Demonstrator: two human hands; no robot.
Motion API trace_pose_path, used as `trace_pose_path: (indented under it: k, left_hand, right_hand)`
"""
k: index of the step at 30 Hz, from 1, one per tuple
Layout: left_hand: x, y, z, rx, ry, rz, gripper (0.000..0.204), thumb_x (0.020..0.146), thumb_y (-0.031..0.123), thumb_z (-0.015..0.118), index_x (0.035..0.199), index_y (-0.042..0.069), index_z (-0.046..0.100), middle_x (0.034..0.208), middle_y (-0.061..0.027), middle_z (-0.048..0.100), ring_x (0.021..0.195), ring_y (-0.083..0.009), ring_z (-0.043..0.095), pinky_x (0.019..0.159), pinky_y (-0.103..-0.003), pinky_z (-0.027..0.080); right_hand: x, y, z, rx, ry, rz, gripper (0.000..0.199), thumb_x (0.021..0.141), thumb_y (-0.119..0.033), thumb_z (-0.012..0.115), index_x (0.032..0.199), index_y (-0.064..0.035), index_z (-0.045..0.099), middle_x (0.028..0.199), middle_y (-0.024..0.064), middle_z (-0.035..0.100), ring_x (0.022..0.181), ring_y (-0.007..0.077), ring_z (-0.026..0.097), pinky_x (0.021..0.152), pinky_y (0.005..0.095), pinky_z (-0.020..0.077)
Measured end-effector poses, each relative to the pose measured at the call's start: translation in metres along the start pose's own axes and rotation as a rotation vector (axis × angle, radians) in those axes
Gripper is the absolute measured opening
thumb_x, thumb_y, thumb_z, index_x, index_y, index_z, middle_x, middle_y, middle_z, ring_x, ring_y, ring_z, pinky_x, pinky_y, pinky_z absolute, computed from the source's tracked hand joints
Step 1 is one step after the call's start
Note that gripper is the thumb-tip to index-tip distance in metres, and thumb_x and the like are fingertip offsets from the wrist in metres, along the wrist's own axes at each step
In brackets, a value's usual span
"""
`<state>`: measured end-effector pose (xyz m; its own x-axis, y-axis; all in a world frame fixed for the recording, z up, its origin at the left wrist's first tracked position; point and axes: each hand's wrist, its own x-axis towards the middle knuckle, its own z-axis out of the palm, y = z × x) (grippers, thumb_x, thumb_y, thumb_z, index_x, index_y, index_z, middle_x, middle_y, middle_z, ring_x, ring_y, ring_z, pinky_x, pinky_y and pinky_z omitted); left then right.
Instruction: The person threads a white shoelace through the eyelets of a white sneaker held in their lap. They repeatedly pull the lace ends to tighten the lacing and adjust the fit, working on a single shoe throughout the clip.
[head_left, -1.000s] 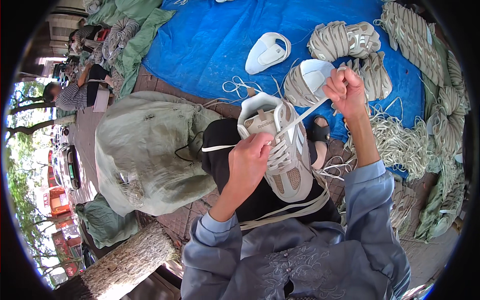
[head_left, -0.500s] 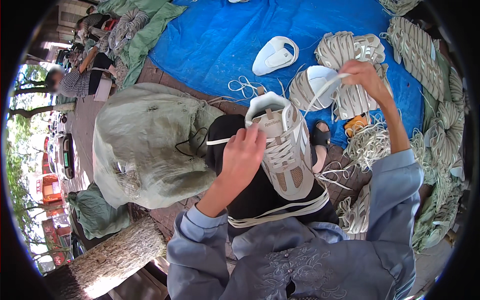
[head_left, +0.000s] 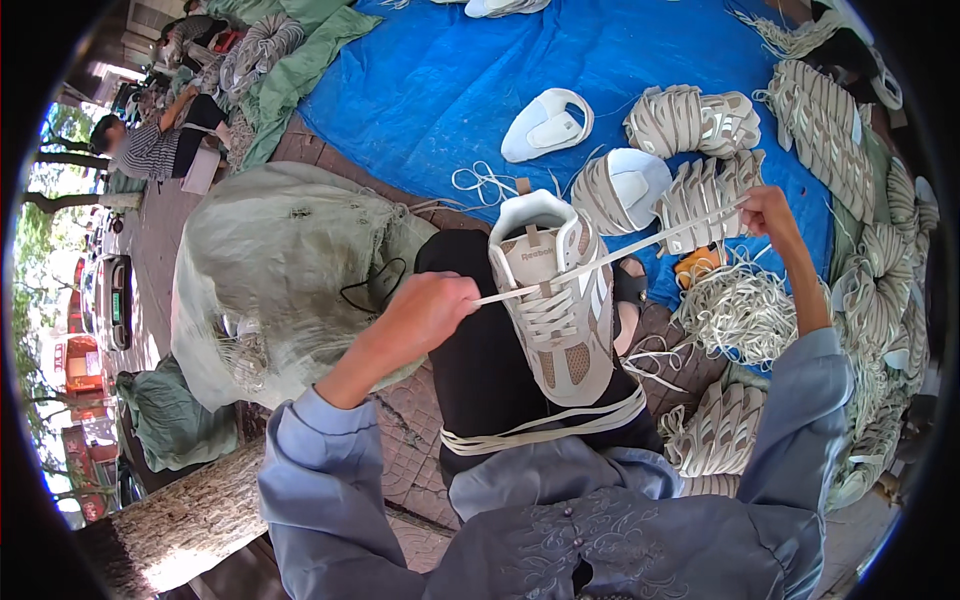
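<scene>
A beige and white sneaker [head_left: 590,370] rests upright on my dark-trousered thighs, its toe toward me and its laces criss-crossed down the front. A pale flat shoelace [head_left: 650,240] runs taut across the shoe's upper part, rising to the right. My left hand [head_left: 425,308] is closed on the lace just left of the shoe. Farther out to the right, my right hand [head_left: 768,212] pinches it near its other end. Several loose laces [head_left: 545,432] lie across my lap, between the shoe's toe and my body.
Ahead on a blue tarp [head_left: 420,110] lie shoe uppers [head_left: 690,120] in stacks and a single white-lined upper [head_left: 547,125]. A heap of laces [head_left: 745,310] sits right of my foot. A bulging pale sack [head_left: 290,270] stands left, near a tree trunk [head_left: 200,520]. Another person [head_left: 160,150] sits far left.
My left hand has moved left and down off the shoe's tongue. My right hand has moved down and slightly right. The lace has gone from slack to stretched straight between both hands.
</scene>
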<state>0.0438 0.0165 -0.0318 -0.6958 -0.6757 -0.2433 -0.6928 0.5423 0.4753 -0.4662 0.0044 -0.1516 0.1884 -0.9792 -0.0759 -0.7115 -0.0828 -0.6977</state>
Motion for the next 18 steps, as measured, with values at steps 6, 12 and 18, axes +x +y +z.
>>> trace_pose_path:
  k: [6,12,18]
  left_hand:
    - [-0.028,-0.002,0.009,0.892,0.454,-0.026,0.012,0.060,0.010,0.057,0.071,0.009,0.055,0.064,-0.0038,0.041,0.060,-0.0193,0.047,0.053,-0.030,0.043]
    - [-0.027,0.002,0.020,-0.492,0.472,-0.407,0.011,0.076,0.009,0.057,0.084,0.001,0.057,0.086,-0.0105,0.056,0.082,-0.0222,0.055,0.069,-0.031,0.045]
    - [-0.008,-0.034,0.014,-1.965,0.880,-0.048,0.025,0.082,0.009,0.055,0.103,-0.004,0.053,0.092,-0.0113,0.057,0.091,-0.0238,0.055,0.089,-0.039,0.043]
  right_hand:
    - [-0.012,0.010,0.029,1.494,0.379,0.186,0.035,0.081,-0.005,0.051,0.114,0.0057,0.047,0.106,0.0119,0.055,0.094,0.0176,0.055,0.081,0.0265,0.0450]
    - [-0.046,0.083,-0.046,1.522,0.575,0.165,0.037,0.087,-0.007,0.046,0.121,0.0065,0.040,0.123,0.0159,0.044,0.114,0.0236,0.043,0.094,0.0306,0.0371]
    - [-0.080,0.131,-0.140,1.358,0.712,0.175,0.038,0.087,-0.008,0.044,0.122,0.0067,0.040,0.125,0.0166,0.043,0.118,0.0238,0.040,0.097,0.0313,0.0345]
